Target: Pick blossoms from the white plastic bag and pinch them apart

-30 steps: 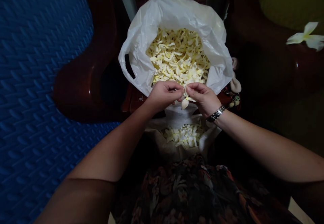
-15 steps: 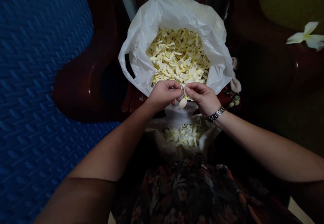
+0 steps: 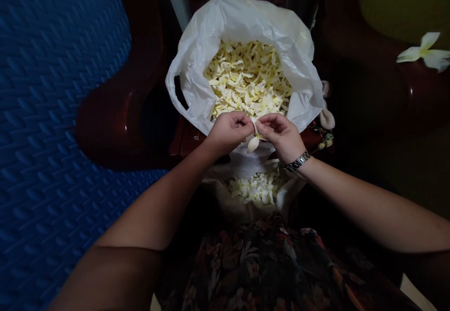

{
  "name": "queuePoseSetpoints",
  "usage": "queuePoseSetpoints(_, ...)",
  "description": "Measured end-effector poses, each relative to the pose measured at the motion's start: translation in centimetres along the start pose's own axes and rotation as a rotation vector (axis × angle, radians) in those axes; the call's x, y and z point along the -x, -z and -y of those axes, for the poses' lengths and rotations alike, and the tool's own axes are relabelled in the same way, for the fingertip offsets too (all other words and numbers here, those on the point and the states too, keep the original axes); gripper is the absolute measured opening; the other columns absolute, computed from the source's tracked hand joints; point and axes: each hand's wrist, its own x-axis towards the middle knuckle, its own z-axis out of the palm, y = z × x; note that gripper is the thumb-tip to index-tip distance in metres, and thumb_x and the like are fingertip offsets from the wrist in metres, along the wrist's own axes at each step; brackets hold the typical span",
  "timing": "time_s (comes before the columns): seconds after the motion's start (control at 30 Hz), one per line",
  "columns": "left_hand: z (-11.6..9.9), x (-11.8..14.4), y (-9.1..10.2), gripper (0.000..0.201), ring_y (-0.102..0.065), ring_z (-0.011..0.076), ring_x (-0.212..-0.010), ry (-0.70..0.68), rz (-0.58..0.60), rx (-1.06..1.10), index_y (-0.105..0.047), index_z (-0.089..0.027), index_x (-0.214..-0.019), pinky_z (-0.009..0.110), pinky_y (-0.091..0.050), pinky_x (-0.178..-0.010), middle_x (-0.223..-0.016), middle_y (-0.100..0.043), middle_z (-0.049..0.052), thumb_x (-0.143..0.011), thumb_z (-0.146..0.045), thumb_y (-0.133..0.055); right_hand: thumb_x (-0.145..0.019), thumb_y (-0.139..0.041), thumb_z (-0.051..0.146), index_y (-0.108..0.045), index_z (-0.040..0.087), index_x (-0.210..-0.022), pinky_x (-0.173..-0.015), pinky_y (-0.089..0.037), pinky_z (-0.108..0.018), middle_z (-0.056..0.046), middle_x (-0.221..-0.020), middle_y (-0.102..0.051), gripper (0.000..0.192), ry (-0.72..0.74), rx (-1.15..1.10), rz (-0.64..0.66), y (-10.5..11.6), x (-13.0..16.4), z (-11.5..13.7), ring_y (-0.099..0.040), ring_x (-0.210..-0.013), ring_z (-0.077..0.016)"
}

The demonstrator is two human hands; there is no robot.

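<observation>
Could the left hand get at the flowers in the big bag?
Probably yes: the left hand is by the near edge of the big bag, whose mouth stands wide open, flowers showing, though it is busy at a blossom.

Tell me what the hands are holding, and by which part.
The right hand pinches a flower by its upper part. The left hand is at the same spot; whether it grips too cannot be told.

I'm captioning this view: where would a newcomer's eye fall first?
Probably on the white plastic bag, upper centre, its mouth wide open on a mass of pale yellow flowers. At its near edge, the left hand and right hand meet at a single flower. Far right, a lone flower stands out against dark furniture.
</observation>
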Motion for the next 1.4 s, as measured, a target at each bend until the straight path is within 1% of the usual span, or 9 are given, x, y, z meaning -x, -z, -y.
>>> queuePoseSetpoints(0.17, -0.1, 0.1, -0.1, 0.016, -0.044, 0.0057, -0.044, 0.029, -0.017, -0.015, -0.054, -0.018, -0.066, 0.019, -0.03, -0.044, -0.05, -0.048, -0.006, -0.076, -0.016, -0.067, -0.064, -0.09, 0.052, -0.063, 0.025, -0.085, -0.064, -0.056, -0.029, 0.003, -0.075, -0.061, 0.043, 0.046, 0.012, 0.015, 0.1, -0.1, 0.0, -0.056, -0.069, -0.0129)
queuePoseSetpoints(0.4, -0.2, 0.2, -0.3, 0.015, -0.043, 0.006, -0.042, 0.057, -0.02, 0.016, -0.053, -0.017, -0.068, 0.018, -0.03, -0.042, -0.048, -0.047, -0.007, -0.076, -0.015, -0.065, -0.071, -0.085, 0.054, -0.06, 0.025, -0.087, -0.065, -0.056, -0.03, 0.003, -0.077, -0.061, 0.041, 0.169, 0.114, 0.057, 0.6, -0.5, -0.9, -0.057, -0.068, -0.0129)
queuePoseSetpoints(0.53, -0.2, 0.3, -0.3, 0.015, -0.042, 0.0058, -0.042, 0.043, -0.02, -0.011, -0.053, -0.017, -0.068, 0.018, -0.028, -0.043, -0.049, -0.046, -0.007, -0.077, -0.016, -0.066, -0.074, -0.083, 0.053, -0.063, 0.024, -0.087, -0.066, -0.056, -0.03, 0.002, -0.079, -0.062, 0.037, 0.179, 0.125, 0.074, 0.6, -0.4, -1.0, -0.058, -0.07, -0.0131)
queuePoseSetpoints(0.73, -0.1, 0.2, -0.1, 0.016, -0.041, 0.0052, -0.043, 0.001, -0.024, -0.042, -0.053, -0.017, -0.067, 0.017, -0.027, -0.043, -0.049, -0.046, -0.007, -0.076, -0.016, -0.067, -0.076, -0.082, 0.051, -0.07, 0.022, -0.086, -0.083, -0.055, -0.035, -0.002, -0.088, -0.068, 0.033, 0.25, 0.225, 0.039, 0.5, 0.0, -0.6, -0.062, -0.083, -0.0156)
queuePoseSetpoints(0.8, -0.1, 0.2, -0.1, 0.015, -0.042, 0.005, -0.042, -0.012, -0.02, -0.026, -0.054, -0.017, -0.067, 0.017, -0.028, -0.042, -0.048, -0.047, -0.007, -0.075, -0.016, -0.067, -0.076, -0.081, 0.053, -0.069, 0.022, -0.085, -0.079, -0.055, -0.034, -0.002, -0.087, -0.068, 0.035, 0.241, 0.226, 0.03, 0.6, -0.1, -0.6, -0.062, -0.081, -0.0152)
queuePoseSetpoints(0.9, -0.1, 0.3, -0.1, 0.015, -0.046, 0.0054, -0.044, -0.034, -0.03, -0.009, -0.056, -0.016, -0.066, 0.017, -0.033, -0.043, -0.05, -0.051, -0.006, -0.074, -0.019, -0.068, -0.074, -0.081, 0.058, -0.066, 0.022, -0.085, -0.068, -0.054, -0.03, 0.0, -0.082, -0.066, 0.04, 0.187, 0.155, 0.029, 0.7, -0.4, -0.7, -0.059, -0.074, -0.0135)
queuePoseSetpoints(1.03, -0.4, 0.6, -0.1, 0.016, -0.05, 0.0065, -0.046, -0.051, -0.007, -0.006, -0.059, -0.015, -0.067, 0.018, -0.038, -0.046, -0.051, -0.056, -0.004, -0.075, -0.024, -0.071, -0.068, -0.085, 0.059, -0.065, 0.022, -0.082, -0.06, -0.049, -0.025, 0.003, -0.073, -0.061, 0.044, 0.13, 0.068, -0.007, 1.1, -1.0, -1.0, -0.053, -0.065, -0.0104)
queuePoseSetpoints(1.2, -0.7, 0.9, 0.0, 0.005, -0.054, 0.0072, -0.049, -0.022, 0.08, 0.034, -0.067, -0.013, -0.074, 0.018, -0.042, -0.048, -0.055, -0.062, -0.002, -0.073, -0.018, -0.066, -0.066, -0.088, 0.056, -0.066, 0.022, -0.081, -0.065, -0.048, -0.027, 0.002, -0.076, -0.063, 0.043, 0.12, 0.061, -0.041, 1.3, -1.3, -1.3, -0.053, -0.068, -0.0109)
queuePoseSetpoints(1.4, -0.7, 0.9, 0.1, 0.009, -0.056, 0.0077, -0.051, -0.007, 0.088, 0.025, -0.071, -0.012, -0.078, 0.016, -0.042, -0.046, -0.057, -0.063, -0.001, -0.072, -0.017, -0.065, -0.065, -0.088, 0.054, -0.065, 0.022, -0.081, -0.067, -0.046, -0.027, 0.003, -0.075, -0.062, 0.042, 0.096, 0.024, -0.052, 1.0, -1.2, -1.3, -0.053, -0.068, -0.0109)
